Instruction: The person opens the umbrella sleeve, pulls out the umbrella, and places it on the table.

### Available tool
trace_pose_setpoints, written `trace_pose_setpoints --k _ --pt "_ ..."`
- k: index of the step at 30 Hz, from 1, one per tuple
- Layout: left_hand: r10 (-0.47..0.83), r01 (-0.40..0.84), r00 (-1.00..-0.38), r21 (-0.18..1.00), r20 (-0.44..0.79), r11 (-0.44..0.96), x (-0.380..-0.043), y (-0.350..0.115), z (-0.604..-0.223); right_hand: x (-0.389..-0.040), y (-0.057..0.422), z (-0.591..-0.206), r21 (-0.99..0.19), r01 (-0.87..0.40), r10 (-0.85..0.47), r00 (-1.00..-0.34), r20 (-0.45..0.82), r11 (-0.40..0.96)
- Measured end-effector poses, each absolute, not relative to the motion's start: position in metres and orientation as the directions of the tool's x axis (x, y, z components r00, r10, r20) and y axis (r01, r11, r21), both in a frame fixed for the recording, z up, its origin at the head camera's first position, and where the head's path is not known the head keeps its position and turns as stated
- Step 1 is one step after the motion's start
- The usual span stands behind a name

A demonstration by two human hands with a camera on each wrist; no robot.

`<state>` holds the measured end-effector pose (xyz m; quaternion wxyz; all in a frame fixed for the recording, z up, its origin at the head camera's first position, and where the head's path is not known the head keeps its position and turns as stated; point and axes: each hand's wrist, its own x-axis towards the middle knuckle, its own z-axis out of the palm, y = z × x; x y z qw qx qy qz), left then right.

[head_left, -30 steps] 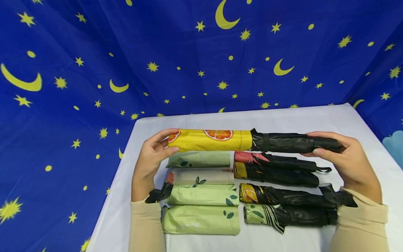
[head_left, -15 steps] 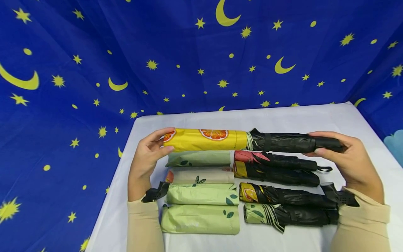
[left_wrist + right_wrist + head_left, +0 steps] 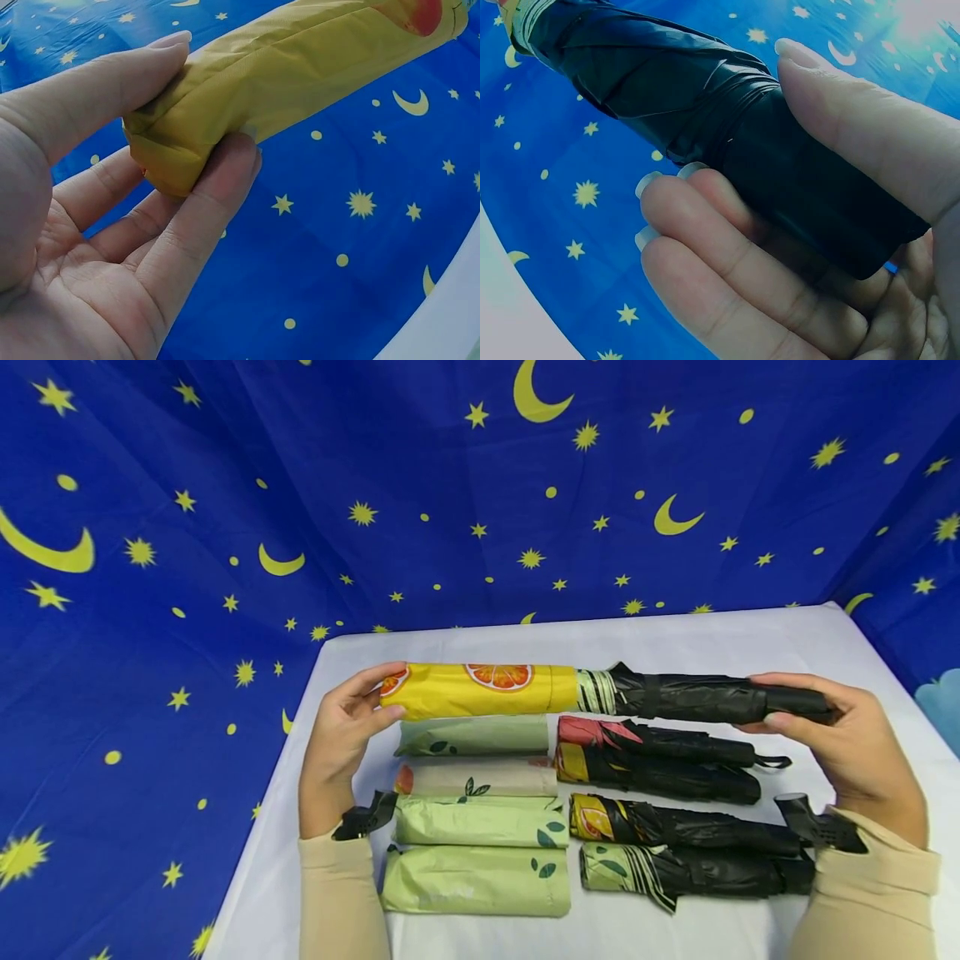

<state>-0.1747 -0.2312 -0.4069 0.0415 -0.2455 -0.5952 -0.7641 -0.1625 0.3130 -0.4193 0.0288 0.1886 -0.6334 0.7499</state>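
Note:
My left hand [image 3: 336, 731] pinches the closed end of a yellow umbrella cover [image 3: 442, 695] printed with orange slices. Out of the cover's right end comes a folded black umbrella [image 3: 697, 697], its green-and-black striped edge [image 3: 597, 692] bare beside the cover's mouth; the umbrella's far end is hidden inside. With thumb and fingers, my right hand [image 3: 862, 739] grips the black handle [image 3: 817, 187]. Cover and umbrella lie in one line, level across the head view, beyond the rows on the table. In the left wrist view, thumb and fingers squeeze the yellow cover's tip [image 3: 169, 150].
Below, on the white table [image 3: 480, 647], several green and pale leaf-printed covers [image 3: 476, 881] form a left column. Beside them lie several folded umbrellas [image 3: 705, 870], mostly black with patterned tips. A blue star-and-moon cloth [image 3: 420, 460] hangs behind and at the sides.
The yellow cover has moved left with my left hand, while my right hand has shifted slightly right with the umbrella. More of the striped edge now shows between cover and black part.

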Motion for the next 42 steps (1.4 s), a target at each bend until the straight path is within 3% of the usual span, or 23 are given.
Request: trace_pose_setpoints --k 6,13,17,22,25,29,34,42 --pt "0.242 0.339 -0.882 0.902 0.403 -0.268 -0.185 -0.231 -0.413 -0.161 0.318 -0.426 -0.933 -0.295 -0.18 -0.926 0.333 -0.207" --pt "0.181 0.316 -0.91 0.907 0.372 -0.278 -0.194 -0.248 -0.43 -0.165 0.33 -0.427 -0.968 -0.242 -0.116 -0.962 0.248 -0.068" --pt "0.172 0.207 -0.955 0.96 0.24 -0.189 -0.212 -0.263 -0.444 -0.183 0.334 -0.439 -0.98 -0.141 -0.129 -0.984 0.123 0.14" --pt "0.16 -0.016 -0.987 0.995 -0.001 -0.096 -0.258 -0.269 -0.463 -0.223 0.332 -0.464 -0.921 -0.011 -0.165 -0.985 -0.059 0.39" --pt "0.148 -0.15 -0.978 0.988 -0.143 -0.032 -0.278 -0.27 -0.479 -0.239 0.329 -0.481 -0.912 0.06 -0.197 -0.969 -0.151 0.405" --pt "0.13 -0.246 -0.955 0.956 -0.268 0.163 -0.287 -0.272 -0.498 -0.251 0.325 -0.499 -0.895 0.093 -0.257 -0.94 -0.223 0.436" --pt "0.2 -0.151 -0.948 0.905 -0.246 0.397 -0.284 -0.271 -0.505 -0.253 0.327 -0.506 -0.818 -0.04 -0.316 -0.932 -0.175 0.573" --pt "0.26 -0.019 -0.95 0.865 -0.172 0.502 -0.28 -0.261 -0.497 -0.249 0.319 -0.509 -0.594 -0.287 -0.366 -0.931 -0.012 0.751"
